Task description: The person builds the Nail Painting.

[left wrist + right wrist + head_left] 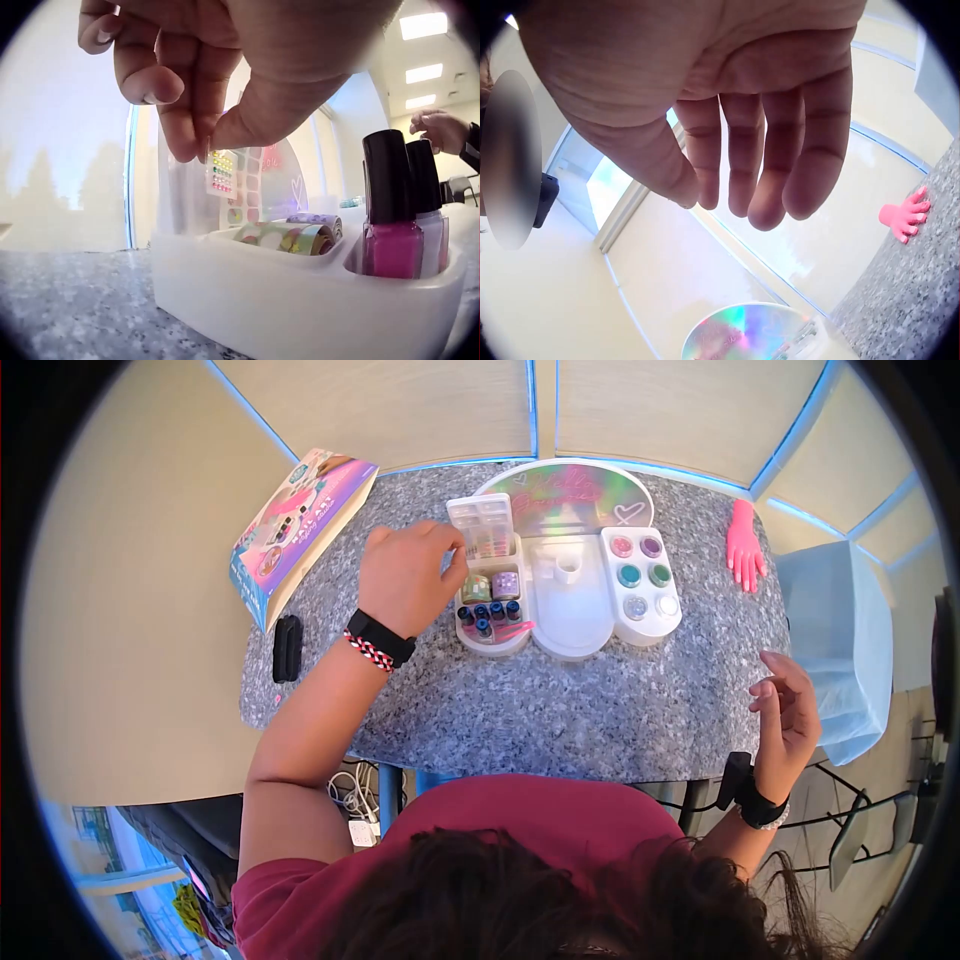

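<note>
Between thumb and fingertips my left hand (412,578) pinches a small sheet of colourful gem stickers (222,172), held upright over the left section of a white nail art station (572,638). Behind that sheet stands a larger card with pale rounded patches (250,180), partly hidden. Just below are two patterned rolls (285,238) in a compartment, and nail polish bottles (394,214) with black caps stand beside them. My right hand (788,710) hovers off the table's right edge, fingers loosely bent and holding nothing.
On the station's right side sit several glitter pots (629,576); an iridescent backboard (590,495) rises behind. A pink model hand (744,548) lies at the far right. At left are a nail art box (300,525) and a black case (287,648). A pale blue bin (835,640) stands right.
</note>
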A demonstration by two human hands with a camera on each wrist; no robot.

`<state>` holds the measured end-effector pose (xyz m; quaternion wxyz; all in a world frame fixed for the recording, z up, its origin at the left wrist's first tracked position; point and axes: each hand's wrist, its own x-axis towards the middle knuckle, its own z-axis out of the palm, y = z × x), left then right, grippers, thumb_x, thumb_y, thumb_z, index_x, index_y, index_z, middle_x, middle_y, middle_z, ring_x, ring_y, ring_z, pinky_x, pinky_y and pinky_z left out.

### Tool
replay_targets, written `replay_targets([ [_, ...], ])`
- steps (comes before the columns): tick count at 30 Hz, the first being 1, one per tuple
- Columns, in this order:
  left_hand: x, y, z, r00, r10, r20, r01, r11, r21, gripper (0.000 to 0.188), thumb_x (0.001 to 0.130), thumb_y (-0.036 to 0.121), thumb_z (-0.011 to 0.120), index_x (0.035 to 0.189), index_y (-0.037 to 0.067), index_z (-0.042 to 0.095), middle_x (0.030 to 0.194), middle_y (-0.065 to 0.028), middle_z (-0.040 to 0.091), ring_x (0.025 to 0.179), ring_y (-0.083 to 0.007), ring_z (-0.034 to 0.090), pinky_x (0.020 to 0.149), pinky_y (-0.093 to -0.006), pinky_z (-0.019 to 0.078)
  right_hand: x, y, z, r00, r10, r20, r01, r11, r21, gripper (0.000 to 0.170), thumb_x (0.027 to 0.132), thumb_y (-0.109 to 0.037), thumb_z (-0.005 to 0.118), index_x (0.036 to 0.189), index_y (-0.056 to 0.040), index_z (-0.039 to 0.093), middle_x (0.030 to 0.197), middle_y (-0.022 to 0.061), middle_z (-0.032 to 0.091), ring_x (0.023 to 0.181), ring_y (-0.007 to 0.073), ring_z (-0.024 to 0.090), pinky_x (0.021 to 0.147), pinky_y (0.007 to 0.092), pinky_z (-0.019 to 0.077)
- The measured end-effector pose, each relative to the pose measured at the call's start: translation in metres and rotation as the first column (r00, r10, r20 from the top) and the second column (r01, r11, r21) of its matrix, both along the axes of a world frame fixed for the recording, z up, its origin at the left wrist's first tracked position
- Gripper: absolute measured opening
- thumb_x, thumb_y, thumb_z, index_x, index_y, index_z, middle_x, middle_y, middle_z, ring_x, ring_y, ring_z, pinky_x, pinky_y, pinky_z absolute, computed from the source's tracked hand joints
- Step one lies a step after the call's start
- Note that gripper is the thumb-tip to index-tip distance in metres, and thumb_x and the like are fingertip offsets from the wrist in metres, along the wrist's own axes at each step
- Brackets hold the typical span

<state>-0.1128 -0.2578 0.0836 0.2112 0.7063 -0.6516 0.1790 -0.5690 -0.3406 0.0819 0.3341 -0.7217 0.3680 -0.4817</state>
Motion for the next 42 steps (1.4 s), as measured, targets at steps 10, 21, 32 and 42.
replay_targets([
  [10,0.005,0.002,-0.001,0.862,-0.102,0.497,0.023,0.986,0.162,0.002,0.09,0.014,0.068,0.09,0.016,0.069,0.083,-0.0004,0.067,0.078,-0.0206,0.068,0.083,-0.0401,0.0444,0.014,-0.001,0.002,0.996,-0.013,-0.083,0.011,1.0,-0.026,0.024,0.099,0.003,0.072,0.123,-0.0003,0.076,0.131,0.0138,0.073,0.101,0.0157,0.07,0.086,0.0293,0.0584],
  [21,0.008,-0.013,-0.003,0.963,-0.149,0.226,0.098,0.97,0.223,0.009,0.096,0.02,0.068,0.094,0.018,0.076,0.089,-0.0005,0.078,0.08,-0.021,0.072,0.079,-0.0414,0.046,0.013,0.003,0.0,0.996,-0.032,-0.086,0.03,0.999,-0.022,0.026,0.095,0.003,0.075,0.121,-0.0022,0.077,0.125,0.0123,0.076,0.101,0.0156,0.072,0.084,0.0282,0.058],
  [32,0.019,0.007,-0.01,0.922,0.076,-0.379,-0.096,0.995,-0.036,0.013,0.1,0.016,0.079,0.11,0.008,0.081,0.099,-0.0062,0.082,0.075,-0.0187,0.071,0.081,-0.0328,0.0505,-0.013,-0.19,-0.016,0.902,-0.103,-0.419,0.129,0.991,0.034,0.052,0.096,-0.035,0.083,0.136,-0.0048,0.072,0.131,0.0158,0.076,0.112,0.028,0.073,0.096,0.0433,0.0591],
  [42,0.057,0.018,-0.061,0.446,0.013,-0.895,0.204,0.972,0.115,0.072,0.106,0.011,0.07,0.169,0.009,0.036,0.165,-0.0186,0.052,0.148,-0.0295,0.055,0.114,-0.04,0.0502,0.051,-0.259,-0.048,0.369,-0.164,-0.915,0.211,0.973,-0.089,0.095,0.088,-0.052,0.079,0.166,-0.0094,0.044,0.148,0.0318,0.062,0.132,0.0512,0.064,0.112,0.0556,0.0526],
])
